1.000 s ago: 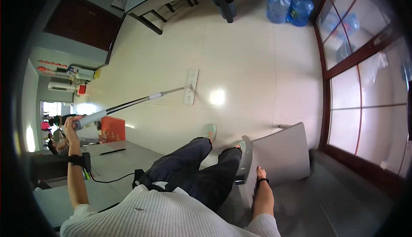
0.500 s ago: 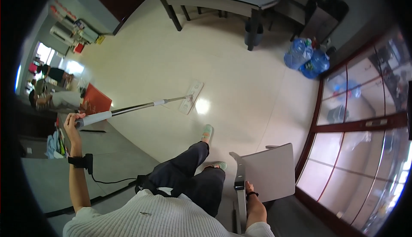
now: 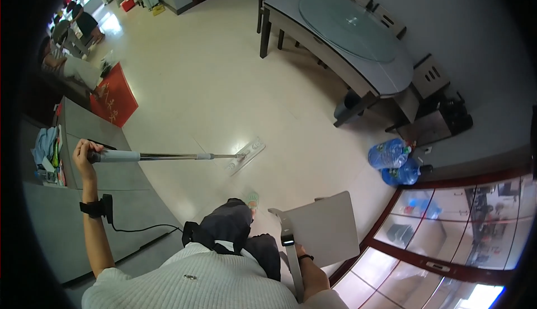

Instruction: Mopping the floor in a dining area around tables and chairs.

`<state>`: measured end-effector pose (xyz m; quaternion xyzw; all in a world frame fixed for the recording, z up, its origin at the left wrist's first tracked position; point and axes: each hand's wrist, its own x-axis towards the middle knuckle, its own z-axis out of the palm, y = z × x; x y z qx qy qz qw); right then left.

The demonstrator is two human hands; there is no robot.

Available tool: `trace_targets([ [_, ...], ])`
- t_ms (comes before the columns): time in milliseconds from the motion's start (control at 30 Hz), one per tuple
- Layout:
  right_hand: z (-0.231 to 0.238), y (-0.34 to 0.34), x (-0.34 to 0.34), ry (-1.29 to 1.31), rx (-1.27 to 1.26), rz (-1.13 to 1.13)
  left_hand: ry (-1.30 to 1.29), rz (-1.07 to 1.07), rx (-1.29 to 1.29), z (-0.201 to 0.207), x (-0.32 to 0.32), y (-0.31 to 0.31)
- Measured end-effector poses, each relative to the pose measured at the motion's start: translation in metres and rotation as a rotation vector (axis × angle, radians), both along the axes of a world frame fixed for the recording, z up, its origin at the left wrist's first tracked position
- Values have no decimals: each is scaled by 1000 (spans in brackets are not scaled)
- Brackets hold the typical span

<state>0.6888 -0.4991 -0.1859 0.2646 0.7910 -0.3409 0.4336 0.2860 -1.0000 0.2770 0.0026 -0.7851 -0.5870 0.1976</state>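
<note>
My left hand (image 3: 85, 157) is wrapped round the grip end of a flat mop (image 3: 168, 156). Its pole runs across to the right, and the flat rectangular mop head (image 3: 251, 153) rests on the tiled floor ahead of my feet. At my right side is a chair (image 3: 326, 230) with a pale grey-beige panel and a side frame. My right hand (image 3: 301, 249) is closed at that frame, its fingers partly hidden by it.
A grey table (image 3: 335, 63) with a glass turntable stands ahead right, chairs around it. Blue water bottles (image 3: 389, 153) and a glass-panelled door (image 3: 442, 225) are on the right. A grey cabinet (image 3: 106, 208) lines my left. A red mat (image 3: 117, 99) and people (image 3: 70, 65) are farther left.
My view has turned and moved forward: the table and bottles sit lower and nearer in view, the red mat higher. Both hands keep their holds on the mop and the chair.
</note>
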Motion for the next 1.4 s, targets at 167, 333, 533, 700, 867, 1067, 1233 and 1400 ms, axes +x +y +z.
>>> trace_targets([
  [167,-25,54,-93,216,129,202,-15,-42,26,-5,-42,-5],
  [333,-20,93,-212,328,88,335,-35,70,83,-14,-51,-17],
  [533,32,120,-354,217,-5,517,-23,169,80,-16,-40,-27],
  [700,39,135,-446,153,-56,352,-96,385,78,-11,-21,-7],
  [867,-26,163,-487,118,-68,426,-125,477,51,4,-35,32],
  [1067,16,169,-573,-39,-56,341,-131,645,56,2,-46,40],
  [1233,-6,176,-608,-36,-76,303,-174,675,-44,17,-63,58],
  [1400,-72,204,-635,45,-67,321,-182,682,4,12,-81,68],
])
